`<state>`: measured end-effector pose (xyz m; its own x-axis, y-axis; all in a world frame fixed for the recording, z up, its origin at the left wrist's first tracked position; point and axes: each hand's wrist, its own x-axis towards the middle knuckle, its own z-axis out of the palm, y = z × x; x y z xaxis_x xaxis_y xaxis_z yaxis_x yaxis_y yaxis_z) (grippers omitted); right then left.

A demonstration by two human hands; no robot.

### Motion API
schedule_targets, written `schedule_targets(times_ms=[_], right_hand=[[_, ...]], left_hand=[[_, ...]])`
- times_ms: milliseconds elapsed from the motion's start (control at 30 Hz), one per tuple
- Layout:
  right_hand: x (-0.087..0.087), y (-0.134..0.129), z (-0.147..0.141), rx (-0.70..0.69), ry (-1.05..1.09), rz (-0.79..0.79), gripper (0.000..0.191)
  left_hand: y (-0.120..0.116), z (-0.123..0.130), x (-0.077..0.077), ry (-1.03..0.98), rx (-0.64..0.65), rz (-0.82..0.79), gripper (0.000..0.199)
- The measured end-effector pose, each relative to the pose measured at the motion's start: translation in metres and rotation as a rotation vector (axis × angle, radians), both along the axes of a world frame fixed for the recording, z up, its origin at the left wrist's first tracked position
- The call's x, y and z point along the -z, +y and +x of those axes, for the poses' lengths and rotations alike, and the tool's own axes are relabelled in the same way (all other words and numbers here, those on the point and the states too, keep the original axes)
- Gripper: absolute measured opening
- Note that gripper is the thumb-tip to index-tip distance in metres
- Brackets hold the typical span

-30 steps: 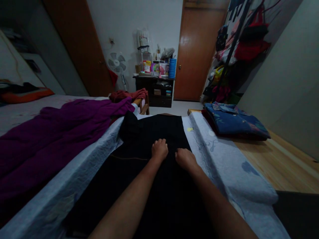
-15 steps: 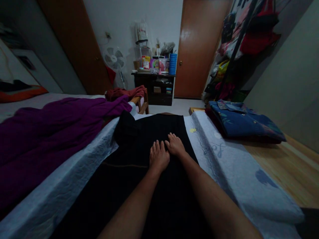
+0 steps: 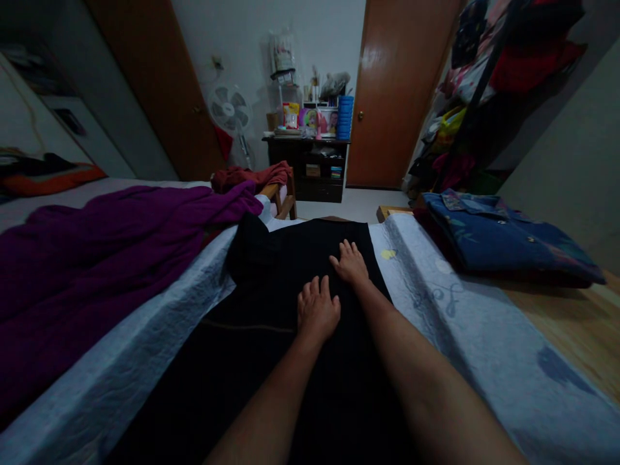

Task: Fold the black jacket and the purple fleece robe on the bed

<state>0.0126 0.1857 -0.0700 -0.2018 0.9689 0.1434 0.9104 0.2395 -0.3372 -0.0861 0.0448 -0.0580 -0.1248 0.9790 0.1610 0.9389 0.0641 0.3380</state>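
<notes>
A black garment (image 3: 271, 374) lies spread out on a light blue-grey patterned blanket (image 3: 436, 297). My left hand (image 3: 318, 310) rests palm down on the garment near its middle, fingers stretched forward and slightly apart. Farther ahead and to the right, my right hand (image 3: 351, 263) lies flat on the same black cloth with its fingers spread, close to the right edge. Toward the far left, part of the garment is bunched up in a dark heap. A thin brownish line crosses the cloth left of my left hand. Neither hand grips anything.
A purple blanket (image 3: 121, 239) lies at the left, with a reddish cloth (image 3: 249, 175) behind it. Folded blue patterned clothing (image 3: 504, 232) sits at the right above a wooden surface (image 3: 571, 316). Farther back stand a white fan (image 3: 230, 110), a dark cabinet (image 3: 305, 168) and a brown door (image 3: 402, 97).
My hands have moved apart: the right has slid forward, and the left has drawn slightly back. The whole view has shifted a little, so the room appears farther right.
</notes>
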Motion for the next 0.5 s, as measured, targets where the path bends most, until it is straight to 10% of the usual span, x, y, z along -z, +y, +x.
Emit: schedule_targets(times_ms=[233, 500], right_hand=[[-0.005, 0.013, 0.014, 0.266, 0.362, 0.102, 0.055], [-0.030, 0.013, 0.041, 0.235, 0.643, -0.558, 0.054]], left_hand=[[0.023, -0.030, -0.006, -0.401, -0.012, -0.024, 0.064], [0.037, -0.053, -0.010, -0.884, 0.014, -0.261, 0.054]])
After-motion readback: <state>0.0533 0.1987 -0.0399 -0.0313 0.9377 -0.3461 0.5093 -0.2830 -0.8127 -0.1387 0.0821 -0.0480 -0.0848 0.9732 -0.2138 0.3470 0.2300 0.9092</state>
